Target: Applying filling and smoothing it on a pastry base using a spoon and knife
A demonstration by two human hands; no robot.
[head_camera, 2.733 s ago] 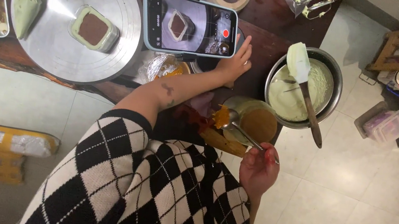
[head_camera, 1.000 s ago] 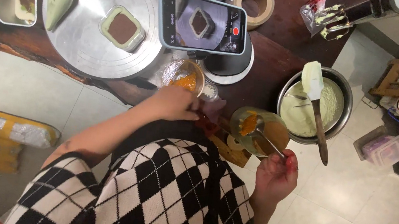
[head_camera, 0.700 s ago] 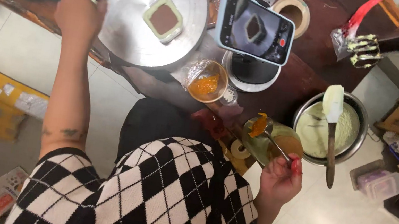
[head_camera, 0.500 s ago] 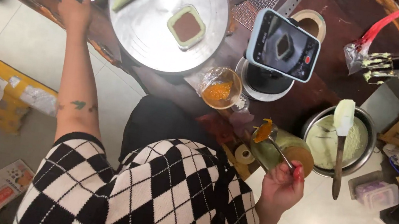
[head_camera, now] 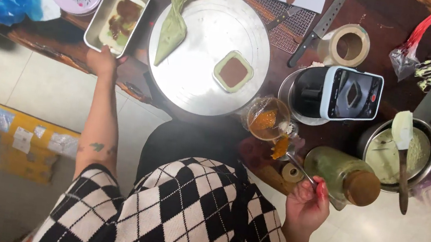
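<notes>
The left hand (head_camera: 102, 60) grips the near edge of a metal loaf tin (head_camera: 116, 13) lying just beyond it. The right hand (head_camera: 306, 202) pinches a spoon (head_camera: 291, 161) heaped with orange powder, its bowl just past the fingertips beside a small glass cup (head_camera: 268, 119).

Brushed metal turntable (head_camera: 202, 52), shiny metal loaf tin (head_camera: 109, 5), dark glossy wood table (head_camera: 365, 13), clear glass jar (head_camera: 340, 175).

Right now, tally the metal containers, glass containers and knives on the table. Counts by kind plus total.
Metal containers: 2 (rectangular pan touched by the left hand, mixing bowl with green batter)
Glass containers: 2 (small jar, corked bottle by the right hand, which holds a spoon)
Knives: 2 (large knife, small knife)
Total: 6
</notes>
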